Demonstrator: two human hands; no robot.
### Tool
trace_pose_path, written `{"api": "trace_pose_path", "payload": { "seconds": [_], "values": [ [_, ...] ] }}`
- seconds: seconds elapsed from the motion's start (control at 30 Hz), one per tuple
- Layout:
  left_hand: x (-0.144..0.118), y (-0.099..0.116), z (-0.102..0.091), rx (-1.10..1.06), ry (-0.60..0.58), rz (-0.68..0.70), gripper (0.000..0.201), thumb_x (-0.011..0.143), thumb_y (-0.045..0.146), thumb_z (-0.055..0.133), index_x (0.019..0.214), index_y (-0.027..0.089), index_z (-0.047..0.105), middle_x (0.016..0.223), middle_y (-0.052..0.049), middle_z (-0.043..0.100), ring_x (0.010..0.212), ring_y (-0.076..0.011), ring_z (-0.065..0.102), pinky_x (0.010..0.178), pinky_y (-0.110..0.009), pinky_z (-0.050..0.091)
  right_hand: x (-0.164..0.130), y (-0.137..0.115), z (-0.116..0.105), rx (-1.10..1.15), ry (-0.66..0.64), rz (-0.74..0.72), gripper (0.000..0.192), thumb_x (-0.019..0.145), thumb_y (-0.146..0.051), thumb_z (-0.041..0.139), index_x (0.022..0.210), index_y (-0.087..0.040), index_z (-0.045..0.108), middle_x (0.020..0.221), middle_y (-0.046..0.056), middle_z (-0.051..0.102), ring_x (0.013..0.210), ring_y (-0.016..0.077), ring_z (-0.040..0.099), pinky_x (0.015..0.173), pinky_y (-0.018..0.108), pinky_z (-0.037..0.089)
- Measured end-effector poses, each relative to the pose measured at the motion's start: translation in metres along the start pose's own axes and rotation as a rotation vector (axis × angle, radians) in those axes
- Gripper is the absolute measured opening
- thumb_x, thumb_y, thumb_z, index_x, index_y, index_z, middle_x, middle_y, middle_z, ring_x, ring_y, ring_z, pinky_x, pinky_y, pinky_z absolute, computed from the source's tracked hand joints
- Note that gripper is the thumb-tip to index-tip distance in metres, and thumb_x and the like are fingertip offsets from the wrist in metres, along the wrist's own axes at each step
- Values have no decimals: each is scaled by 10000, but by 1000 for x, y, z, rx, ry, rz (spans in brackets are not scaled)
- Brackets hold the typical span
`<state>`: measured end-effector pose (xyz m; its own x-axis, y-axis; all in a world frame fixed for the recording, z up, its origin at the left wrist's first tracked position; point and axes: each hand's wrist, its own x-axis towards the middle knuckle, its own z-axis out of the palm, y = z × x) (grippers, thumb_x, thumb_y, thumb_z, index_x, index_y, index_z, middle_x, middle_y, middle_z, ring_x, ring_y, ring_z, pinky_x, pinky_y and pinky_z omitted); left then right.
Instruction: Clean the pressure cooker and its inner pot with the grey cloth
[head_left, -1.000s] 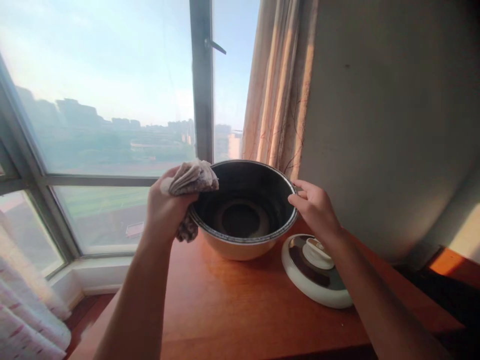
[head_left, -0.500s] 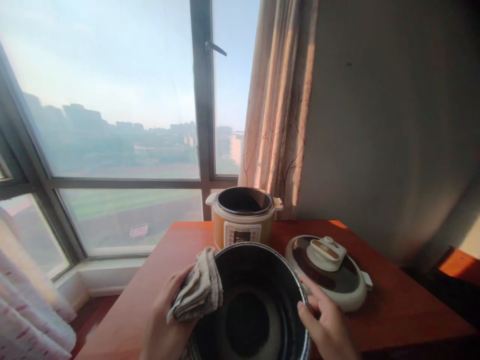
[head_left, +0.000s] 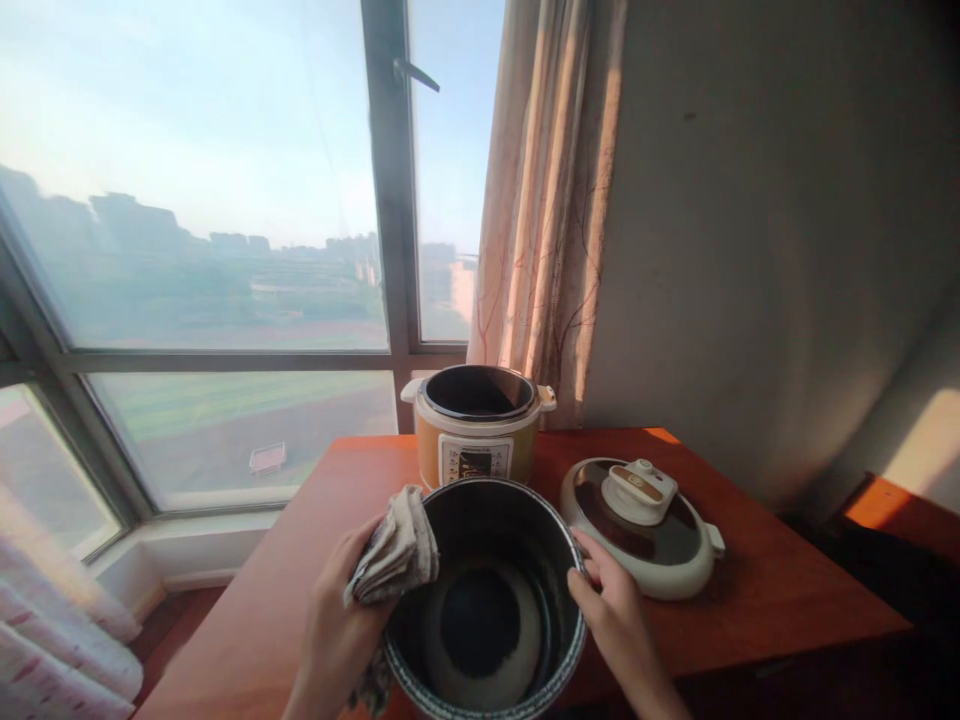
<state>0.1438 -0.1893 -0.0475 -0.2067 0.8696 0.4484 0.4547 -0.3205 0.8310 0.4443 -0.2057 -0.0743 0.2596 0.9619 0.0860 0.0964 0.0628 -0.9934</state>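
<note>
A round black inner pot [head_left: 525,640] is tilted toward me, its dark inside showing, between my two hands. My left hand [head_left: 337,610] is closed on a folded grey cloth [head_left: 397,550] that lies over the pot's left rim, so it grips the pot's side through the cloth. On the other side, my right hand [head_left: 611,590] pinches the right rim, thumb inside and fingers outside. Just behind the pot stands the yellow and white pressure cooker body [head_left: 480,425], uncovered, with a control panel in front. Its white-rimmed lid [head_left: 645,530] lies beside my right hand.
All of this is at a reddish-brown wooden table [head_left: 277,570]. Beyond it are a large window [head_left: 225,250], a beige curtain [head_left: 547,200] and a grey wall [head_left: 735,280]. A pale patterned curtain [head_left: 60,640] hangs at the lower left.
The pot has come slightly left and up in view, and more of its near rim shows. Both hands keep their hold on it. The whole view has shifted a little.
</note>
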Motion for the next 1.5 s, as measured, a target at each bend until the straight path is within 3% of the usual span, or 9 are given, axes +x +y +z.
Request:
{"api": "trace_pose_path", "payload": {
  "seconds": [0.3, 0.53, 0.83, 1.1, 1.4, 1.5],
  "values": [
    [14, 2, 7, -3, 8, 40, 522, 720, 472, 716, 1141, 164, 686, 1103, -105, 738, 1021, -306, 694, 903, -400, 542, 11, -5, 6, 19, 5, -16, 673, 781, -362, 596, 1375, -46, 565, 612, -41, 568, 556, 165, 490, 536, 271, 382],
    [20, 2, 10, 2, 12, 84, 526, 724, 448, 699, 1171, 171, 689, 1113, -101, 726, 1041, -305, 682, 912, -396, 537, 25, 4, 7, 46, -21, -54, 623, 797, -344, 594, 1352, -63, 587, 612, -24, 605, 558, 179, 533, 621, 302, 469],
    [37, -16, 16, -102, -11, 39, 557, 722, 438, 714, 1200, 156, 674, 1166, -114, 721, 1102, -322, 665, 981, -425, 507, 43, 6, 18, 40, -13, -72, 605, 763, -358, 589, 1297, -74, 620, 600, -16, 613, 566, 192, 559, 564, 284, 434],
    [55, -11, 21, -179, -73, -1, 526, 693, 389, 708, 1163, 154, 692, 1177, -121, 718, 1099, -319, 658, 996, -427, 485, 46, 3, 25, 26, 16, -92, 561, 772, -374, 571, 1255, -99, 645, 610, -9, 628, 561, 189, 555, 532, 274, 405],
    [48, -8, 23, -200, -27, 4, 496, 740, 454, 703, 1140, 162, 702, 1143, -98, 734, 1135, -320, 651, 1029, -430, 490, 45, 9, 27, 131, 19, -89, 545, 789, -410, 618, 1244, -114, 658, 891, 82, 760, 739, 231, 676, 756, 340, 542],
    [43, -8, 19, -206, -5, -100, 405, 756, 435, 707, 1079, 191, 729, 1063, -76, 759, 1149, -320, 660, 1020, -436, 513, 42, 6, 28, 150, 28, -90, 525, 800, -423, 624, 1225, -120, 671, 944, 95, 769, 808, 249, 703, 793, 348, 553]
  ]
}}
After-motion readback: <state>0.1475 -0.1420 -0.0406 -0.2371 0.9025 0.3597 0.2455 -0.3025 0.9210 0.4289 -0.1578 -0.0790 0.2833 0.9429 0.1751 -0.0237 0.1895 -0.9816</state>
